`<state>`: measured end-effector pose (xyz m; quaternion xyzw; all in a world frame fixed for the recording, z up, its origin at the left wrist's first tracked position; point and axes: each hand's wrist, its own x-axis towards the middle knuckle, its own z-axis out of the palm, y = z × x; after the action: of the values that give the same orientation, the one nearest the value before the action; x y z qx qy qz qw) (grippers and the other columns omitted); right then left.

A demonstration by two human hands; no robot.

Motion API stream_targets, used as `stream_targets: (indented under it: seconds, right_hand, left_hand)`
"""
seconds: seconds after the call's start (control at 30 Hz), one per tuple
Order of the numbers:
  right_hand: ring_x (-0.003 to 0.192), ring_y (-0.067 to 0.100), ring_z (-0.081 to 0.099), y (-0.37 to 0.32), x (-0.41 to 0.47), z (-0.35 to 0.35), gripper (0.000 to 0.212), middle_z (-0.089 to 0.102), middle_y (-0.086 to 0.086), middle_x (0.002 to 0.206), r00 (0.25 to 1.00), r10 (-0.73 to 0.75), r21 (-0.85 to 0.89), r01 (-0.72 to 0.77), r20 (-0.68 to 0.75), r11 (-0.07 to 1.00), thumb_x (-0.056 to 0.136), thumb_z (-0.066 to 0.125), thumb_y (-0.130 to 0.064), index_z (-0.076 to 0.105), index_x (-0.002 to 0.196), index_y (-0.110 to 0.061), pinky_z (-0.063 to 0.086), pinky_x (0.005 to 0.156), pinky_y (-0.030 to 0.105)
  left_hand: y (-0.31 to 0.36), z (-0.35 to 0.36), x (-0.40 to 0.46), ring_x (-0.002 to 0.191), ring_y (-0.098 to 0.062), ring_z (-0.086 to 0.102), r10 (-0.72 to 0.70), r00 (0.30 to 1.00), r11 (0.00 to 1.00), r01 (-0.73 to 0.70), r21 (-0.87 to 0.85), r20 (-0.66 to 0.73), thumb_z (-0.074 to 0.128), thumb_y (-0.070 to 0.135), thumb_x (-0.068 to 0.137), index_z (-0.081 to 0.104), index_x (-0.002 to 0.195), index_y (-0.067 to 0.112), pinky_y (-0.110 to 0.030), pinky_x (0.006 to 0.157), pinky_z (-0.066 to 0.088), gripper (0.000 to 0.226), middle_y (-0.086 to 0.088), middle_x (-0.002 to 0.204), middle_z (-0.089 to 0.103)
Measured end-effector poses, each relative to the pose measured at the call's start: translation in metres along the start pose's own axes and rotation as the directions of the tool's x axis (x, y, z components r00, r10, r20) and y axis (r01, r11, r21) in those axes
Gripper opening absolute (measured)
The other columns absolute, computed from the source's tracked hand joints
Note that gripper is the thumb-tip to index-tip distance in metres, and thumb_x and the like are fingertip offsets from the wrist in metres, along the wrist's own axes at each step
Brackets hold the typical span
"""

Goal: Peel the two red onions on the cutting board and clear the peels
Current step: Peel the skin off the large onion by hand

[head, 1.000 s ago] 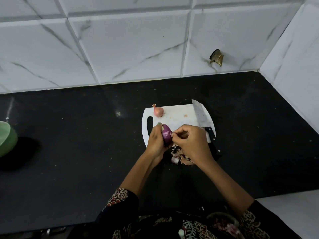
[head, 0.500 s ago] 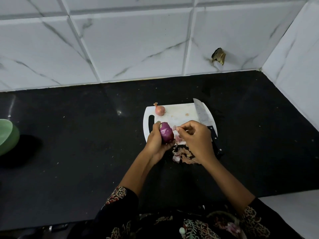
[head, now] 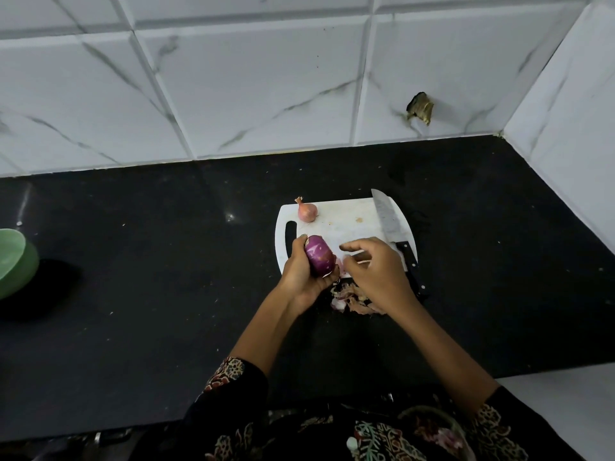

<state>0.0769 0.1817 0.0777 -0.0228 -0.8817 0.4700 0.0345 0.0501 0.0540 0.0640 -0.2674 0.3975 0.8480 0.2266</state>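
My left hand (head: pixel 299 274) grips a mostly peeled purple onion (head: pixel 319 255) just above the near edge of the white cutting board (head: pixel 346 224). My right hand (head: pixel 376 271) hovers to the right of that onion with its fingers loosely spread and nothing visibly held. A second, smaller onion (head: pixel 307 211) in its dry pinkish skin sits at the board's far left corner. A pile of peels (head: pixel 352 299) lies on the black counter just in front of the board, partly under my right wrist.
A kitchen knife (head: pixel 392 227) lies along the board's right side, black handle toward me. A green bowl (head: pixel 15 261) stands at the far left of the black counter (head: pixel 149 277). White tiled walls close the back and right.
My right hand has drawn away from the onion to the right and its fingers have spread from a pinch. The onion has turned in my left hand, showing more of its purple side.
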Motion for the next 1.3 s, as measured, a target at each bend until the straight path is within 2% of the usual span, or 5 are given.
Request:
stream_targets:
  seconds: [0.1, 0.27, 0.73, 0.9, 1.3]
  right_hand:
    - [0.08, 0.003, 0.062, -0.018, -0.006, 0.002, 0.025, 0.067, -0.005, 0.094, 0.998, -0.057, 0.063, 0.056, 0.011, 0.996, 0.078, 0.073, -0.026, 0.069, 0.1, -0.014, 0.052, 0.069, 0.014]
    - [0.076, 0.01, 0.063, -0.021, -0.007, 0.006, 0.025, 0.068, 0.001, 0.085, 0.996, -0.091, -0.039, 0.091, -0.009, 0.995, 0.073, 0.074, -0.021, 0.068, 0.095, -0.012, 0.056, 0.072, 0.034]
    - [0.07, -0.004, 0.063, -0.017, -0.012, 0.0, 0.016, 0.067, -0.014, 0.074, 1.0, 0.024, 0.147, -0.024, 0.004, 0.989, 0.075, 0.076, -0.024, 0.07, 0.088, -0.018, 0.049, 0.063, 0.007]
    - [0.064, -0.001, 0.061, -0.022, -0.01, 0.004, 0.019, 0.064, -0.012, 0.069, 1.0, 0.007, 0.049, -0.007, -0.01, 0.999, 0.07, 0.078, -0.02, 0.067, 0.084, -0.014, 0.052, 0.063, 0.013]
    - [0.067, 0.001, 0.065, -0.024, -0.01, 0.009, 0.023, 0.068, -0.009, 0.072, 1.0, 0.004, 0.034, -0.003, -0.023, 0.999, 0.07, 0.078, -0.032, 0.069, 0.084, -0.016, 0.056, 0.066, 0.022]
  left_hand:
    - [-0.005, -0.001, 0.004, 0.093, -0.024, 0.065, 0.027, 0.999, 0.996, -0.029, 0.087, 0.02, 0.037, 0.044, 0.098, 0.057, 0.117, 0.006, -0.036, 0.074, 0.056, 0.047, -0.016, 0.106, 0.066]
    - [-0.007, 0.002, 0.001, 0.07, -0.016, 0.069, 0.046, 0.997, 0.99, -0.054, 0.13, 0.063, 0.033, 0.04, 0.1, 0.06, 0.089, 0.009, -0.027, 0.057, 0.054, 0.042, -0.009, 0.077, 0.069]
    - [-0.005, 0.004, -0.004, 0.096, -0.024, 0.066, 0.057, 0.998, 0.987, -0.063, 0.148, 0.04, 0.033, 0.039, 0.1, 0.061, 0.106, 0.008, -0.038, 0.086, 0.053, 0.042, -0.015, 0.101, 0.069]
    - [-0.004, 0.004, -0.003, 0.075, -0.017, 0.069, 0.069, 0.997, 0.982, -0.073, 0.175, 0.028, 0.033, 0.037, 0.1, 0.06, 0.088, 0.009, -0.028, 0.06, 0.056, 0.04, -0.011, 0.083, 0.069]
    - [-0.001, 0.002, -0.006, 0.072, -0.017, 0.069, 0.12, 0.993, 0.984, -0.119, 0.133, -0.003, 0.032, 0.034, 0.101, 0.061, 0.094, 0.009, -0.032, 0.067, 0.056, 0.039, -0.009, 0.078, 0.071]
